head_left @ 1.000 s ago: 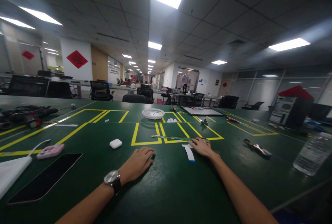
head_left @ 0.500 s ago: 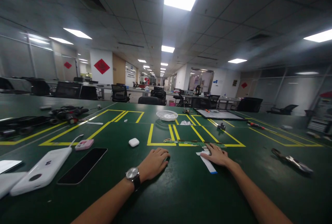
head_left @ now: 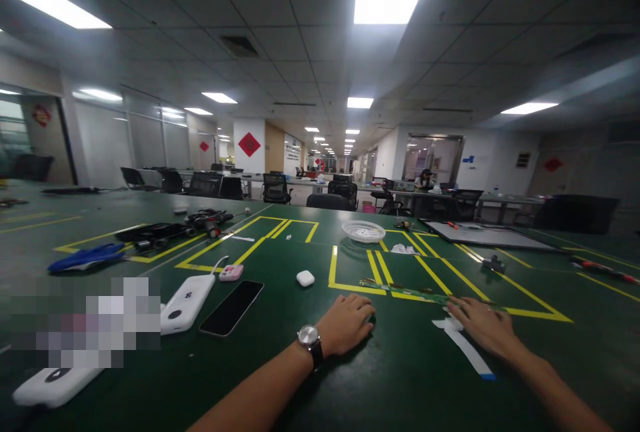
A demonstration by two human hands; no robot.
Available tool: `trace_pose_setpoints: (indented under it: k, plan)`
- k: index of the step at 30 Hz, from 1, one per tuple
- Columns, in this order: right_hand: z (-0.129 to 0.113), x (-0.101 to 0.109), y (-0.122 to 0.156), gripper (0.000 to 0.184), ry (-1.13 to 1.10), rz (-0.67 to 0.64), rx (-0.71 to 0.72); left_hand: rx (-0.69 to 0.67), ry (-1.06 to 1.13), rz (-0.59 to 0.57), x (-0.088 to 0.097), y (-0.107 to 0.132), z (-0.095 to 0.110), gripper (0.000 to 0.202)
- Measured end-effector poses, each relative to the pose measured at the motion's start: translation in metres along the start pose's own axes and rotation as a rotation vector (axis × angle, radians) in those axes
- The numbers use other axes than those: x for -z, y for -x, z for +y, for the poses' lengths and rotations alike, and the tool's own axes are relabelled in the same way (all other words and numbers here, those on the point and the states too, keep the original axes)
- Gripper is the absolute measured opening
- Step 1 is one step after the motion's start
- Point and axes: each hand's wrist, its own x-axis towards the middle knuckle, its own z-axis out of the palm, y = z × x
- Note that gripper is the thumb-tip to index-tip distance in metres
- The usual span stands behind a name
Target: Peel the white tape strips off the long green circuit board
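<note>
My left hand (head_left: 346, 323), with a watch (head_left: 309, 337) on its wrist, lies palm down on the green table and holds nothing. Its fingers are loosely bent and apart. A long, narrow green circuit board strip (head_left: 410, 291) lies just beyond it. My right hand (head_left: 484, 327) rests flat, its fingers stretched over the right end of that strip and hiding part of it. Beside its thumb lies a white flat ribbon cable (head_left: 465, 344) with a blue tip. A white earbud case (head_left: 305, 279) sits beyond my left wrist.
A phone (head_left: 233, 307), a white power bank (head_left: 187, 303) and a pink case (head_left: 231, 273) lie to the left. A white plastic basket (head_left: 363, 231), crumpled white scraps (head_left: 403, 249) and a small black clamp-like piece (head_left: 494, 264) stand farther back. Yellow tape (head_left: 357, 289) marks the table.
The view has turned left, so everything appears farther right. A blue-handled thing shows at the left. My right hand covers less of the ribbon cable; my left hand stays on the table.
</note>
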Motion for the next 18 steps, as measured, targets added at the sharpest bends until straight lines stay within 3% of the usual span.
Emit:
trace_pose_setpoints:
  k: [9, 15, 18]
  plan:
    - [-0.063, 0.013, 0.024, 0.065, -0.106, -0.143, 0.355, 0.042, 0.109, 0.161, 0.017, -0.008, -0.001, 0.025]
    - [-0.111, 0.036, 0.065, 0.05, -0.261, -0.196, 0.638, 0.002, 0.165, 0.047, 0.011, -0.008, 0.011, 0.031]
    - [-0.117, 0.043, 0.069, 0.039, -0.317, -0.15, 0.74, -0.013, 0.184, -0.022, 0.003, -0.007, 0.02, 0.037]
